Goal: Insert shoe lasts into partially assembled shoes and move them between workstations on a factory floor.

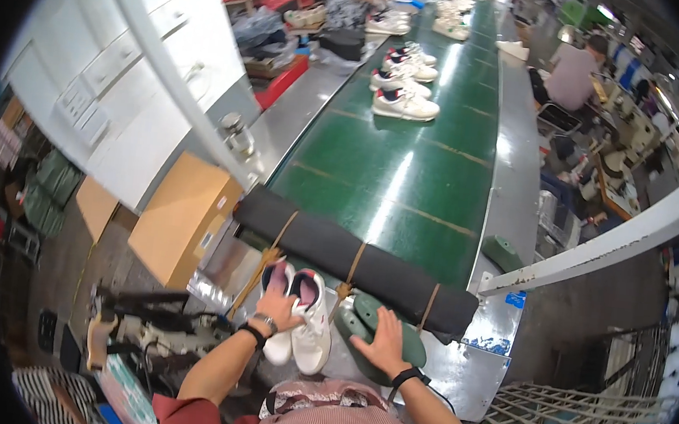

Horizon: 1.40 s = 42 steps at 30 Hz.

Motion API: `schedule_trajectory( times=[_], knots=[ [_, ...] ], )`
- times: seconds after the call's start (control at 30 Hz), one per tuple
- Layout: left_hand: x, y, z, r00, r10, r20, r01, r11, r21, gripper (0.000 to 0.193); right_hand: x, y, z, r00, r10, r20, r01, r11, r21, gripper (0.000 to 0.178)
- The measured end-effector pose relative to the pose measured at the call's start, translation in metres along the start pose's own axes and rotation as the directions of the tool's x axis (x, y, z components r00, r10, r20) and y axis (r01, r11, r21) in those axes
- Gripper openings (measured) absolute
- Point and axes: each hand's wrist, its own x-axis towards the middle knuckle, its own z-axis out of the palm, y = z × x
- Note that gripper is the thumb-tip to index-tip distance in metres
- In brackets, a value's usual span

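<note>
Down at the near end of the line, going from left to right, a brown cardboard box [179,217] leaned beside the metal frame, and just right of it your left hand [279,308] lay flat, fingers spread, on top of a pair of white sneakers with dark pink-lined openings [303,323]; it pressed on them rather than closing around them. The pair stood side by side on the shiny steel end plate [463,371], toes toward you, just below a long black padded roll tied with tan straps [355,264] that crossed the end of the green conveyor belt [408,178]. Next over, your right hand [384,343] rested open, fingers splayed, on a pair of dark green shoe lasts [416,352] lying touching each other on the same plate, close beside the sneakers. You wore a dark band on each wrist. Farther up the belt, well apart from your hands, several more white sneakers [403,104] sat in pairs, and at the far right another person in a pale shirt [573,75] sat beside the line.
</note>
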Motion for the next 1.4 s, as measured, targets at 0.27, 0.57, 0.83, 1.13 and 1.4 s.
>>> schedule_trajectory(
  times=[0.27,0.57,0.83,1.13,1.4],
  knots=[
    [0.002,-0.043,-0.033,0.984,-0.136,-0.118,0.084,0.925,-0.370,0.038,0.017,-0.024,0.015,0.990,-0.012,0.143,0.017,0.999,-0.035,0.093],
    [0.220,-0.113,-0.086,0.945,-0.202,-0.256,-0.139,0.461,-0.877,0.040,-0.036,-0.065,0.018,0.889,-0.076,0.451,0.146,0.982,-0.122,0.087],
    [0.158,0.026,0.041,0.917,0.399,0.018,-0.229,0.562,-0.795,0.042,-0.094,-0.113,0.049,0.821,0.489,-0.296,-0.472,0.872,0.131,0.074],
    [0.034,0.083,0.134,0.645,0.551,0.530,0.278,0.477,-0.834,0.049,-0.150,-0.117,0.091,0.171,0.963,0.209,-0.351,-0.139,0.926,0.117],
    [-0.112,0.139,0.099,0.653,0.601,0.461,0.440,0.194,-0.877,0.081,-0.251,-0.112,0.048,0.466,0.872,0.146,-0.106,-0.108,0.988,0.108]
  ],
)
